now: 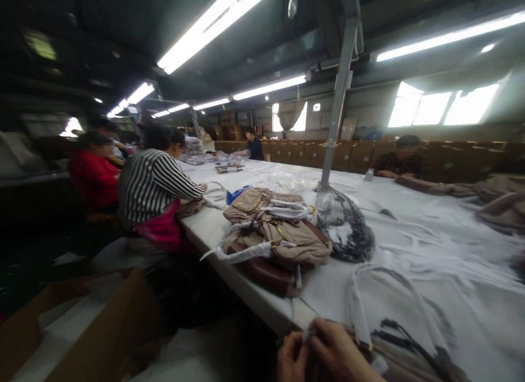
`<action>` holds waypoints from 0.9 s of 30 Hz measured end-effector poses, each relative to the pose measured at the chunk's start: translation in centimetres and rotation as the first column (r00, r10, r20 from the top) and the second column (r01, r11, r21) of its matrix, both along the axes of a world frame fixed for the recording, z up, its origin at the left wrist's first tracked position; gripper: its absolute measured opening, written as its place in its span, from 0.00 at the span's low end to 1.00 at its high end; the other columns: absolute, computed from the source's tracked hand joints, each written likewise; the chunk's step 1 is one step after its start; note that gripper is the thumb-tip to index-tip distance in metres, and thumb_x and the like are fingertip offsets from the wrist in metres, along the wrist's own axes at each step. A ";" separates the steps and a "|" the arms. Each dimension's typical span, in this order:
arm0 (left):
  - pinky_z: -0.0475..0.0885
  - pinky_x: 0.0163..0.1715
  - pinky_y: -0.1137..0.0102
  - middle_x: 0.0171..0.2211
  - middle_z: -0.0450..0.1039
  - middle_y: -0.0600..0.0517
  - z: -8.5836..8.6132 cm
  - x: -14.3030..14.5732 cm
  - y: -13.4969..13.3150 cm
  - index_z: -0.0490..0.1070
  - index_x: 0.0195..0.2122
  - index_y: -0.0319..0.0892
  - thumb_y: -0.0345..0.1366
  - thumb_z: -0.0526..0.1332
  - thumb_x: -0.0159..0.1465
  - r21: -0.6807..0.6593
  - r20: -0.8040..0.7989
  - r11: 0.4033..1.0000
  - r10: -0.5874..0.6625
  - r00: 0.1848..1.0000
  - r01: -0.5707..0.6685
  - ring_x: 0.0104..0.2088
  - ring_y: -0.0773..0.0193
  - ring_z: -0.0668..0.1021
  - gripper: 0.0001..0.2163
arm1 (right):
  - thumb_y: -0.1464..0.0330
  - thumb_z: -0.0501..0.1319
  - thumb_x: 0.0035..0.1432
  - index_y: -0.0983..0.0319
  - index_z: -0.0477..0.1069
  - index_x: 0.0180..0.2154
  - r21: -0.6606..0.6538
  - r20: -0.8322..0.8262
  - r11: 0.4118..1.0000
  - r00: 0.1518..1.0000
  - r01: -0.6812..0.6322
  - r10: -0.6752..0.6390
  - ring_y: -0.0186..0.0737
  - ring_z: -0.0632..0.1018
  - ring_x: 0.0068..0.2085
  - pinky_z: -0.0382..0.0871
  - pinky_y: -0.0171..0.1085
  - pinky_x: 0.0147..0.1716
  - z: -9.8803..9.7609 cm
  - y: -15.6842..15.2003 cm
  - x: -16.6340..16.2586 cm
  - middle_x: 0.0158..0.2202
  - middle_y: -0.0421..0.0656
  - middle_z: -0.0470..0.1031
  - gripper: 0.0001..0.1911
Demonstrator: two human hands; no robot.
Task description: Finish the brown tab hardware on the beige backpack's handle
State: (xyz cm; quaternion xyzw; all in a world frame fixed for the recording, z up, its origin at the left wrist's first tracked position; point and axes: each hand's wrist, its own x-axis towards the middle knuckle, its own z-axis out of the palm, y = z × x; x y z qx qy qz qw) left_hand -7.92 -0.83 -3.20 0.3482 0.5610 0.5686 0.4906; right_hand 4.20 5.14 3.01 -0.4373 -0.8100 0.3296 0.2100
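Observation:
My left hand [292,356] and my right hand [337,350] meet at the bottom edge, at the near edge of the long white table [430,261]. Their fingers are pinched together on a small pale piece, too blurred to name. Just right of my hands lies a taupe bag [404,354] with white wrapped handles and dark cords. A pile of beige and brown handbags [274,237] with wrapped handles sits farther up the table.
A dark mesh bag [344,223] lies by a metal post [338,103]. A person in a striped top [150,187] and one in red [93,177] work at the left side. Open cardboard boxes [90,327] stand on the floor at left. Other people sit farther along.

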 end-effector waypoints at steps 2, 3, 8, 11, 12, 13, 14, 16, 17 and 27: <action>0.71 0.40 0.67 0.31 0.76 0.51 -0.3 0.3 0.1 0.73 0.31 0.42 0.50 0.63 0.54 0.039 0.048 0.999 0.023 0.999 -0.025 0.37 0.57 0.76 0.15 | 0.72 0.54 0.50 0.63 0.71 0.28 -0.018 -0.032 1.000 0.999 -0.012 0.011 0.35 0.71 0.29 0.59 0.31 0.29 0.7 -0.3 0.1 0.26 0.39 0.74 0.07; 0.71 0.38 0.68 0.30 0.76 0.51 -0.4 0.4 0.1 0.73 0.31 0.41 0.49 0.64 0.53 0.057 0.078 0.998 0.033 0.996 -0.038 0.36 0.57 0.76 0.15 | 0.72 0.54 0.50 0.63 0.71 0.28 -0.043 -0.051 0.999 0.999 -0.021 0.018 0.34 0.71 0.28 0.58 0.31 0.27 0.9 -0.3 0.1 0.25 0.39 0.73 0.08; 0.70 0.32 0.73 0.29 0.76 0.52 -0.2 0.9 0.1 0.72 0.35 0.39 0.43 0.65 0.55 0.054 0.299 0.998 0.007 0.954 -0.024 0.31 0.63 0.76 0.13 | 0.73 0.54 0.48 0.65 0.73 0.27 -0.173 -0.155 0.984 0.985 0.046 -0.073 0.31 0.68 0.25 0.56 0.28 0.23 1.2 0.1 0.0 0.22 0.38 0.72 0.09; 0.70 0.31 0.74 0.27 0.75 0.53 -0.5 1.3 0.3 0.71 0.35 0.39 0.40 0.66 0.54 0.027 0.414 0.997 0.051 0.909 -0.069 0.30 0.65 0.76 0.12 | 0.74 0.55 0.47 0.66 0.74 0.27 -0.211 -0.180 0.974 0.976 0.079 -0.119 0.30 0.68 0.24 0.57 0.28 0.22 1.0 0.3 -0.2 0.21 0.38 0.72 0.09; 0.70 0.31 0.75 0.27 0.75 0.54 -0.7 1.5 0.3 0.71 0.35 0.39 0.40 0.67 0.53 0.015 0.436 0.995 0.085 0.896 -0.102 0.29 0.65 0.76 0.12 | 0.74 0.55 0.46 0.66 0.74 0.27 -0.225 -0.186 0.971 0.974 0.083 -0.127 0.30 0.68 0.23 0.56 0.28 0.21 0.9 0.4 -0.3 0.20 0.38 0.72 0.09; 0.70 0.30 0.75 0.27 0.75 0.55 -1.0 1.6 0.4 0.71 0.34 0.40 0.39 0.68 0.52 -0.002 0.448 0.990 0.127 0.885 -0.141 0.29 0.66 0.76 0.12 | 0.74 0.55 0.46 0.66 0.74 0.27 -0.242 -0.194 0.966 0.971 0.088 -0.137 0.30 0.68 0.22 0.56 0.27 0.21 0.8 0.5 -0.4 0.20 0.38 0.71 0.09; 0.70 0.30 0.75 0.27 0.75 0.55 -1.3 1.7 0.4 0.71 0.33 0.40 0.40 0.68 0.51 -0.022 0.442 0.985 0.165 0.881 -0.173 0.28 0.66 0.76 0.12 | 0.74 0.54 0.45 0.66 0.74 0.27 -0.266 -0.203 0.960 0.968 0.089 -0.146 0.30 0.68 0.21 0.56 0.27 0.20 0.7 0.6 -0.4 0.19 0.37 0.71 0.09; 0.72 0.30 0.74 0.27 0.76 0.54 -1.9 1.6 0.4 0.72 0.32 0.41 0.41 0.68 0.51 -0.028 0.338 0.975 0.218 0.916 -0.222 0.29 0.64 0.77 0.12 | 0.74 0.54 0.45 0.66 0.74 0.26 -0.326 -0.228 0.942 0.960 0.079 -0.160 0.29 0.68 0.20 0.55 0.27 0.18 0.5 0.7 -0.4 0.17 0.37 0.70 0.10; 0.73 0.31 0.73 0.27 0.76 0.53 -2.2 1.5 0.3 0.73 0.31 0.41 0.41 0.67 0.52 0.010 0.227 0.973 0.224 0.948 -0.232 0.30 0.63 0.77 0.11 | 0.74 0.54 0.44 0.66 0.74 0.25 -0.363 -0.244 0.929 0.956 0.067 -0.164 0.29 0.68 0.19 0.55 0.27 0.17 0.3 0.8 -0.4 0.17 0.37 0.69 0.10; 0.76 0.36 0.72 0.34 0.78 0.49 -3.7 0.2 0.8 0.74 0.42 0.45 0.27 0.58 0.60 0.699 -0.579 0.712 0.510 0.636 0.065 0.36 0.63 0.77 0.11 | 0.73 0.50 0.42 0.67 0.72 0.25 -0.528 -0.271 0.848 0.939 0.038 -0.211 0.31 0.69 0.17 0.61 0.28 0.18 -0.3 1.3 -0.2 0.16 0.38 0.70 0.13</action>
